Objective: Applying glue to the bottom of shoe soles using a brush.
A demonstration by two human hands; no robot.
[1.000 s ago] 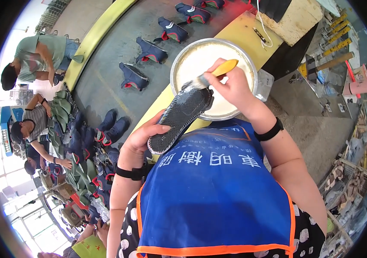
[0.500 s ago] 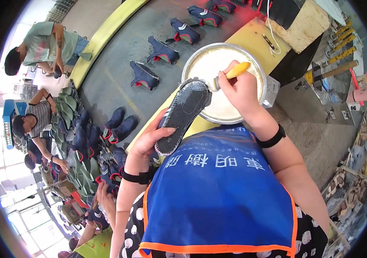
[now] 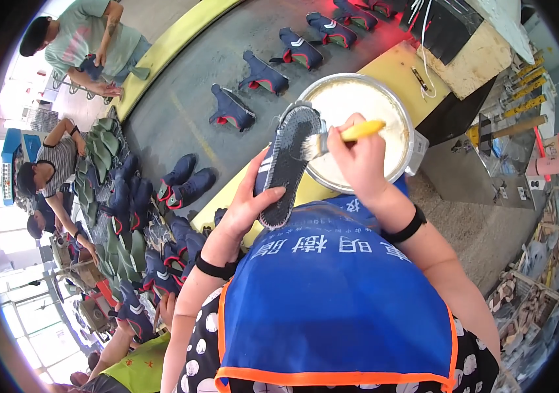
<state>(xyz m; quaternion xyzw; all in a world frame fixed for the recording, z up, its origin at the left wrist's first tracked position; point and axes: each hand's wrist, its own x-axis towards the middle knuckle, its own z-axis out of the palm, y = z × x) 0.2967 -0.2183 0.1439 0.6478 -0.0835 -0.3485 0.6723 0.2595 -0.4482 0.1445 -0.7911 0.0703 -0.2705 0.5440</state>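
shoe [image 3: 286, 170], black sole face up, pale stitching round its rim; held tilted in mid-air at the near edge of the counter [image 3: 184, 114], long axis running roughly from twelve-thirty to six-thirty. navy side with white stripes just visible along its nine o'clock flank.

left hand [image 3: 251, 200]: at the shoe's eight o'clock, clamped round the lower end, thumb laid over the sole, other fingers along the side and partly hidden.

right hand [image 3: 359, 156]: at three o'clock, pinching a yellow-handled brush [image 3: 362, 130]. handle points to two o'clock; pale bristles touch the upper half of the sole near its right edge.

metal basin [image 3: 410, 145] at two o'clock, just beside the shoe, holding a creamy white substance; right hand partly over it. farther out at two o'clock, a white cord [image 3: 427, 51] lies on the counter's yellow part.

navy shoe uppers [image 3: 264, 74] with red trim form a row on the grey surface, from ten-thirty round to one. paired navy shoes [image 3: 186, 182] near nine; green foot-shaped pieces [image 3: 121, 257] heaped at eight.

blue apron [image 3: 338, 314], orange-edged, at six. co-worker in a grey-green shirt [image 3: 86, 36] at ten, another in a striped top [image 3: 60, 164] at nine.
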